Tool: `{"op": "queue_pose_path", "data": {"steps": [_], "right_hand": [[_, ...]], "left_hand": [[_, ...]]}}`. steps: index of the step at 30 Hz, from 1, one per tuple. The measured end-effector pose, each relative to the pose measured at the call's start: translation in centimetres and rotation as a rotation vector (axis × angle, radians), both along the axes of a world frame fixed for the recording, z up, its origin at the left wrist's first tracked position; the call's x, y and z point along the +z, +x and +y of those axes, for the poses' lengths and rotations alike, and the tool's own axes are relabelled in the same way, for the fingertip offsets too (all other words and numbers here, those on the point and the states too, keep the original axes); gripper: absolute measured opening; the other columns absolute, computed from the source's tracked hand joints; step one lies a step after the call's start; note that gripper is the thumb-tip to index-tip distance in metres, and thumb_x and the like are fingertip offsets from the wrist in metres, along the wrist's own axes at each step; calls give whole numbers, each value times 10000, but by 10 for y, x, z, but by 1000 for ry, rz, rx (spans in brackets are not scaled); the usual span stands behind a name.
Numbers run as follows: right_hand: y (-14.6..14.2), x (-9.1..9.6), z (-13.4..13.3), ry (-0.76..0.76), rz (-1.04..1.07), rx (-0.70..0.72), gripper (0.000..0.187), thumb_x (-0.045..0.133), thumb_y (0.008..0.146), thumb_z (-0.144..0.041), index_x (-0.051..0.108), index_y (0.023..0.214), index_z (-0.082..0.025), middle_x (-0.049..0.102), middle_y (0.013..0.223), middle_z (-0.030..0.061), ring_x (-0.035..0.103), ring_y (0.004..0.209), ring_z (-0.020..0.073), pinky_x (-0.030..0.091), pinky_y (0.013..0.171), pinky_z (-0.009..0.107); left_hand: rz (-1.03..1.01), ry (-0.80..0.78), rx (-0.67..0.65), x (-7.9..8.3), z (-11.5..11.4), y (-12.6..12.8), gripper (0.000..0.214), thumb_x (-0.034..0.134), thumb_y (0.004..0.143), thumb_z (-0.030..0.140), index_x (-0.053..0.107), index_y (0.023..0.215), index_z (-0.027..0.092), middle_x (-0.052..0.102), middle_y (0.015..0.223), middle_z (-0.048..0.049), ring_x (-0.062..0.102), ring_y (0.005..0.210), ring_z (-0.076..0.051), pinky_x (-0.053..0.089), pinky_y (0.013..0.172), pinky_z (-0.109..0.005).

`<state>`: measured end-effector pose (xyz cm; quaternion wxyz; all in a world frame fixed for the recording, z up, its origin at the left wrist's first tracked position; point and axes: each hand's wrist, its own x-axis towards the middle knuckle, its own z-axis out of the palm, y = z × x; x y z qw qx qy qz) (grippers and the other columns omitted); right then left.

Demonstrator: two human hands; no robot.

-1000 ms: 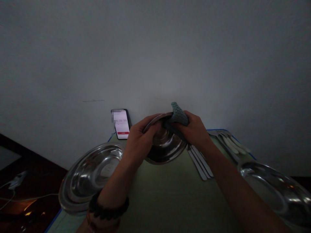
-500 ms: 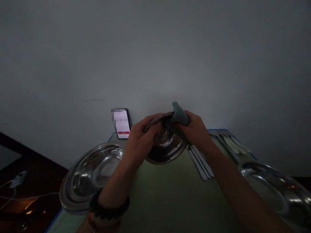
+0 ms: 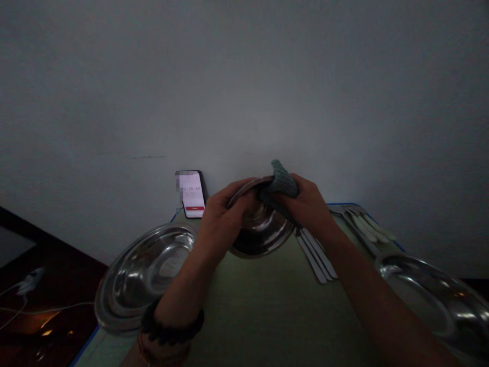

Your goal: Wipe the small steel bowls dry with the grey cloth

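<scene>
My left hand (image 3: 221, 221) grips the left rim of a steel bowl (image 3: 262, 232), which is tilted up over the far middle of the green table (image 3: 260, 311). My right hand (image 3: 307, 206) is closed on a grey-green knitted cloth (image 3: 281, 181) and presses it against the bowl's upper right rim. Part of the cloth hangs inside the bowl. A dark bead bracelet sits on my left wrist.
A stack of steel plates (image 3: 141, 275) lies at the left edge, another steel plate (image 3: 439, 300) at the right. Flat cutlery handles (image 3: 315, 255) lie behind my right wrist, spoons (image 3: 367, 224) further right. A lit phone (image 3: 192, 193) leans on the wall. Cables lie on the dark floor at left.
Almost nothing differs: both hands keep their hold on the bowl and cloth, with only a very slight shift.
</scene>
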<state>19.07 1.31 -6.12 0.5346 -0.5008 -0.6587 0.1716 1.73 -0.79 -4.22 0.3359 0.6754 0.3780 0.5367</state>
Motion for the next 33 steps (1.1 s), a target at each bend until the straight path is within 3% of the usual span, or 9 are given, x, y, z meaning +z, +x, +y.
{"op": "queue_pose_path", "data": {"steps": [33], "right_hand": [[0,0,0,-17,-15,-11,205,652,695,-282,644,860,-161,652,775,31,563,696,173,435,664,323]], "left_hand": [[-23,-9,-18,1,-1,0,243,593,809,235,696,1027,264,727,979,15,647,925,-157,488,862,-297]]}}
